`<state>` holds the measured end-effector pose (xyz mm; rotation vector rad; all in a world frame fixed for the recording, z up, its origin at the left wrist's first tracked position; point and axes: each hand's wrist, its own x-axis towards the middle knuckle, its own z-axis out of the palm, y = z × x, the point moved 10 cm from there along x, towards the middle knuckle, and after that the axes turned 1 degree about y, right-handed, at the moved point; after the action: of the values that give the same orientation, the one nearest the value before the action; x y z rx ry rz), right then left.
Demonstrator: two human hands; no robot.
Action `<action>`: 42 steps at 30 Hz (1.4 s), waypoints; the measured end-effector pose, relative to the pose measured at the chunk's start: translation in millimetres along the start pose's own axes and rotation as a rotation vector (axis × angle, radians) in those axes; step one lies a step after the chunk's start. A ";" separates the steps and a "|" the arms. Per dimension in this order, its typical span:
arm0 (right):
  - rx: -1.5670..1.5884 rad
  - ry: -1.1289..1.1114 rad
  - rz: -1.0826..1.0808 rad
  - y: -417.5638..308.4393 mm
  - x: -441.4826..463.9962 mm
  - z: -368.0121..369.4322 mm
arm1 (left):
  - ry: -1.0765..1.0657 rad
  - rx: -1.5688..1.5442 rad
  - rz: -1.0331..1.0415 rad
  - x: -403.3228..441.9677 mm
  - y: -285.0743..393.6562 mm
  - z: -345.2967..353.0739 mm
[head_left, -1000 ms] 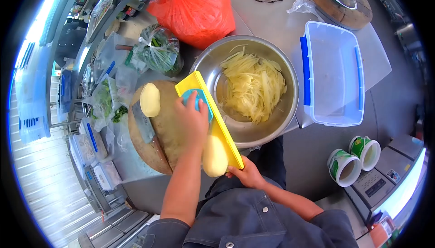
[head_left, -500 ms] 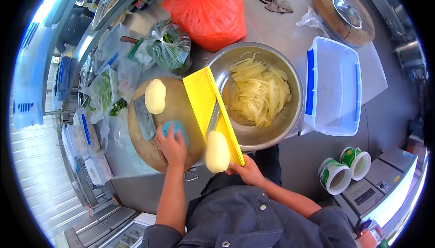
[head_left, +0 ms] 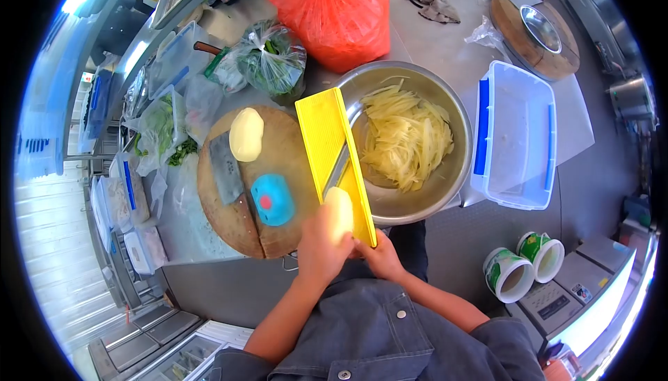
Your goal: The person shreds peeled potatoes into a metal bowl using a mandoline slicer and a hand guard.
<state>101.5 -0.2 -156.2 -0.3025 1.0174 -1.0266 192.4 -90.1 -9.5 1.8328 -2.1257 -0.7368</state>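
My left hand (head_left: 320, 243), slightly blurred, is wrapped round a peeled potato (head_left: 339, 208) resting on the lower part of a yellow mandoline slicer (head_left: 327, 127). The slicer slants along the near left rim of a steel bowl (head_left: 456, 165), its metal blade set diagonally. Fingers of my right hand (head_left: 381, 254) are closed on the slicer's lower end. Inside the bowl lies a heap of pale potato shreds (head_left: 407, 137). To the left, a blue cup-like piece with a pink knob (head_left: 273, 200) sits on a round wooden board (head_left: 285, 151), near another peeled potato (head_left: 246, 135) and a cleaver (head_left: 226, 170).
Right of the bowl stands a clear plastic box (head_left: 518, 137) with blue clips. Behind are a red plastic bag (head_left: 337, 16) and bagged greens (head_left: 275, 64). Two buckets (head_left: 508, 274) stand on the floor at right. Another round board (head_left: 511, 22) carries a metal dish.
My left hand has left the blue piece on the board and moved right to grip the potato on the slicer. My right hand keeps hold of the slicer.
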 end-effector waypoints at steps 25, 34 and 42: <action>0.117 0.039 0.001 -5.9 -4.2 -5.5 | -0.261 -1.111 -0.472 -25.2 -50.5 3.5; 0.105 0.021 -0.040 -9.9 -2.1 -3.7 | 0.023 -0.280 0.154 -23.6 -16.5 -16.8; 0.116 0.032 -0.012 -9.0 -2.9 -4.4 | -0.088 -1.300 -0.703 -33.6 -67.9 15.3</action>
<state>92.4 -1.5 -151.2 -0.1977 0.9817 -1.1002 249.0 -60.0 -52.8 1.5929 -0.4968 -1.7618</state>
